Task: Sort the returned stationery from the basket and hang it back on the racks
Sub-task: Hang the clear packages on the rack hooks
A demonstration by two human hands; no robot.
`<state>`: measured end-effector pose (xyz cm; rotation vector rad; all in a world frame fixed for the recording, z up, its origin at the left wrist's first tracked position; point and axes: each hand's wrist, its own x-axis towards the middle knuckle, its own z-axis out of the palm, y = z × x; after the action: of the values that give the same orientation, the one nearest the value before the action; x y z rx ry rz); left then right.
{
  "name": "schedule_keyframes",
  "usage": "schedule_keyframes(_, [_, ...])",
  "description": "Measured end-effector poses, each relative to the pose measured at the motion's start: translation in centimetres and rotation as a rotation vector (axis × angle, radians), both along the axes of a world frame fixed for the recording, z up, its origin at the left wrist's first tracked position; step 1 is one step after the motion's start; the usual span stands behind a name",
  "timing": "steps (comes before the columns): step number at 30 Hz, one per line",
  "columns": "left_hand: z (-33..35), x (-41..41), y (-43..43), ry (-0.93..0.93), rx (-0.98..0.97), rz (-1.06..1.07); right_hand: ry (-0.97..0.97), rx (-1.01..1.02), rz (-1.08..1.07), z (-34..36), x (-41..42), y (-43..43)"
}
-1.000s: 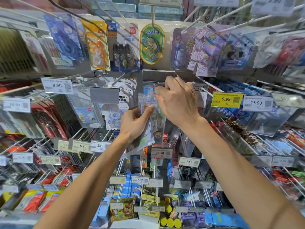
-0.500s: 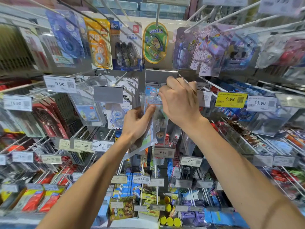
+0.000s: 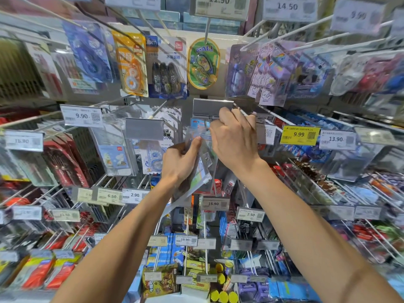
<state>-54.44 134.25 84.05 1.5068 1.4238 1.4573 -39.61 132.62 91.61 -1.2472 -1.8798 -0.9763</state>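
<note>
Clear plastic packet (image 3: 204, 158), with a pale green and white card showing through its lower part, sits at the middle of the rack, just below a bare grey label holder (image 3: 213, 107). It hangs tilted. Its top edge lies near the tip of a wire peg (image 3: 206, 125) and its lower end swings out toward the left forearm.

The left hand (image 3: 181, 166) grips the packet from the left side, with the thumb laid up its front face and the fingers wrapped behind. The right hand (image 3: 235, 141) is at the packet's top edge, by the peg tip. Its fingers are curled tightly inward with the knuckles toward the camera. Whether they pinch the packet's hang tab, the wire or nothing is hidden behind the back of the hand.

Just right of that hand is a yellow price tag (image 3: 300, 135) reading 9.99, and below the packet is a white tag (image 3: 214, 203) reading 16.90. On the row above hang a green oval pack (image 3: 203, 63) marked GOAL! and an orange correction-tape pack (image 3: 130, 64). To the left, another tag (image 3: 81, 115) reads 9.90. More pegs with blurred packets fill the rack on all sides.
</note>
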Motion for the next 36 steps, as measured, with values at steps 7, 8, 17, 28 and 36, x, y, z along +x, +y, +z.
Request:
schedule_keyframes(7, [-0.6, -0.2, 0.7, -0.03, -0.075, 0.021, -0.038, 0.027, 0.069, -2.1, 1.4, -1.3])
schedule_keyframes(8, [-0.7, -0.2, 0.8, -0.028, -0.079, 0.026, -0.032, 0.028, 0.084, -2.7, 1.6, -1.5])
schedule_keyframes(17, [0.1, 0.5, 1.0, 0.021, -0.104, 0.108, 0.064, -0.055, 0.325, -8.6, 3.1, -2.4])
schedule_keyframes(28, [-0.7, 0.2, 0.9, -0.023, -0.13, -0.065, 1.066, -0.983, 0.381, -10.6, 1.8, 2.1])
schedule_keyframes(36, [-1.5, -0.5, 0.2, 0.07, 0.111, 0.085, 1.146, -1.119, 0.325, -9.8, 1.5, 4.2])
